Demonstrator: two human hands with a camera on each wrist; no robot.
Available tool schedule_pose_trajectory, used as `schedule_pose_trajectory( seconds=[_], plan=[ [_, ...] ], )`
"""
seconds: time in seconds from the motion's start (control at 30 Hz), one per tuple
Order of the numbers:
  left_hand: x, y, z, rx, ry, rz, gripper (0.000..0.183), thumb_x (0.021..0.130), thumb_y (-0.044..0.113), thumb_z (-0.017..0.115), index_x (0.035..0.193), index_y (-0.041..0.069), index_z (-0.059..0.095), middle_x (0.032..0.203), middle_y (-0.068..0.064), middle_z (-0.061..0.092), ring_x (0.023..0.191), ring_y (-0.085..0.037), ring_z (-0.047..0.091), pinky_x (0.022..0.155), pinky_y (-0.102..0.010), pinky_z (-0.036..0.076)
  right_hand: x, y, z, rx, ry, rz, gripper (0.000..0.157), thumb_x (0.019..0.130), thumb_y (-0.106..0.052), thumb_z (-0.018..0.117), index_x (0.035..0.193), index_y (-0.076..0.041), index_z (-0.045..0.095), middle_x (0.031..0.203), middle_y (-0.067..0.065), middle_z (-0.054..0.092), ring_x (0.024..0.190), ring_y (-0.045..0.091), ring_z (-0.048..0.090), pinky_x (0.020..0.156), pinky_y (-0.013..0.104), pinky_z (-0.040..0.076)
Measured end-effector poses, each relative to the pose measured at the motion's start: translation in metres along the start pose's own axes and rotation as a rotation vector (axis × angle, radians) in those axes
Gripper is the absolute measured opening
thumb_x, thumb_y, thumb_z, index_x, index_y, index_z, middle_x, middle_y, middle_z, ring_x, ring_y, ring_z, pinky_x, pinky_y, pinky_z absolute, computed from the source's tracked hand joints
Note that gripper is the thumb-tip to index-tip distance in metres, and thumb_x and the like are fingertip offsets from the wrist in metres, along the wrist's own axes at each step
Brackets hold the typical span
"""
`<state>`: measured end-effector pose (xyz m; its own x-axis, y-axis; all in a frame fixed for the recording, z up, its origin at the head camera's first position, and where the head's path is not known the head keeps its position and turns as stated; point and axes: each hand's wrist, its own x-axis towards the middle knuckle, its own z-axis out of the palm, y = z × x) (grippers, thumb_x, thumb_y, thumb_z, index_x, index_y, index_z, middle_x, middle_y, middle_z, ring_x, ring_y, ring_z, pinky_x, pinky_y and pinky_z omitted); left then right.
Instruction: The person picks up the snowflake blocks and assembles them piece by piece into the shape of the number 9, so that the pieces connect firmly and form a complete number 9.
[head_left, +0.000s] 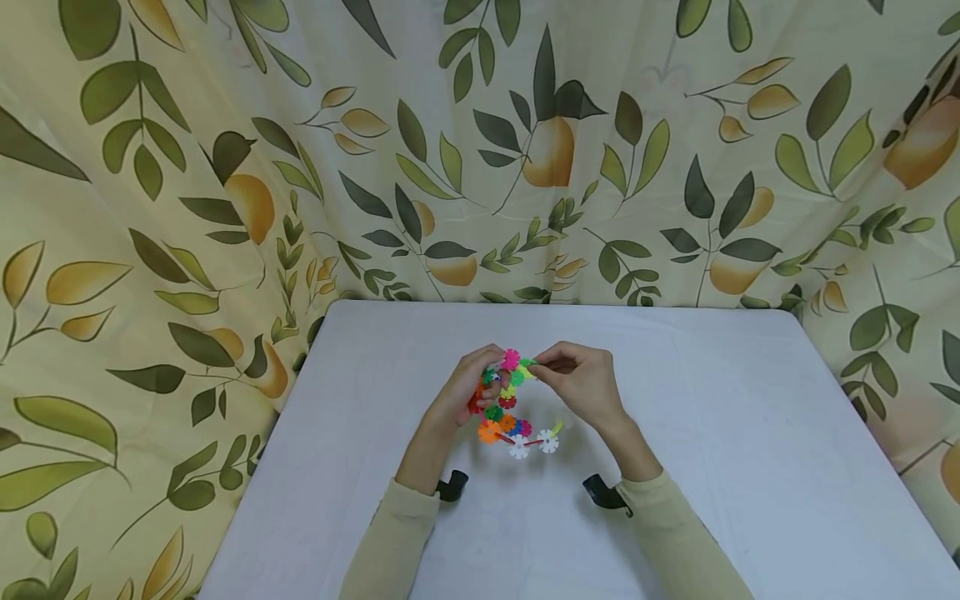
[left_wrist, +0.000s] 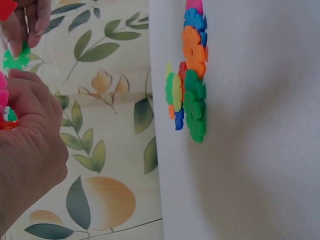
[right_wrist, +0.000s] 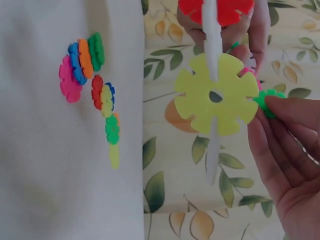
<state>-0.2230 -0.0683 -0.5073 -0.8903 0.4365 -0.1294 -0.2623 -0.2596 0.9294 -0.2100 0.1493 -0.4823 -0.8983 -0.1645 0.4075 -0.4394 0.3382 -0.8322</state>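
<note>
My left hand (head_left: pixel 456 393) grips a linked bunch of colourful notched plastic discs, with a pink disc (head_left: pixel 511 359) at its top. A green notched disc (right_wrist: pixel 274 94) is pinched between the thumb and fingers of my right hand (head_left: pixel 588 379), close beside the bunch. In the right wrist view, a yellow disc (right_wrist: pixel 200 92) is slotted with white discs seen edge-on, and a red disc (right_wrist: pixel 230 11) stands above it. White discs (head_left: pixel 519 447) hang toward me in the head view. My left palm hides part of the bunch.
Several loose discs lie on the white table (head_left: pixel 360 400) below the hands, among them dark green (left_wrist: pixel 195 105), orange (left_wrist: pixel 192 47) and pink (right_wrist: pixel 69 82) ones. Black wrist-camera mounts (head_left: pixel 602 492) stick out at both sleeves. A leaf-patterned curtain (head_left: pixel 480 167) hangs behind the table.
</note>
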Motion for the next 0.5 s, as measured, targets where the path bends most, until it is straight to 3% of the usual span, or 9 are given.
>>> schedule_pose_trajectory(
  seconds=[0.5],
  plan=[
    [0.0008, -0.0010, 0.0052, 0.010, 0.029, -0.022, 0.025, 0.110, 0.032, 0.046, 0.095, 0.012, 0.053, 0.072, -0.002, 0.050, 0.045, -0.006, 0.032, 0.041, -0.014, 0.029, -0.0008, -0.0023, 0.0069, -0.094, 0.042, -0.111, 0.012, 0.080, 0.001, 0.088, 0.084, -0.007, 0.080, 0.081, 0.002, 0.077, 0.069, 0.016, 0.073, 0.065, 0.020, 0.058]
  ],
)
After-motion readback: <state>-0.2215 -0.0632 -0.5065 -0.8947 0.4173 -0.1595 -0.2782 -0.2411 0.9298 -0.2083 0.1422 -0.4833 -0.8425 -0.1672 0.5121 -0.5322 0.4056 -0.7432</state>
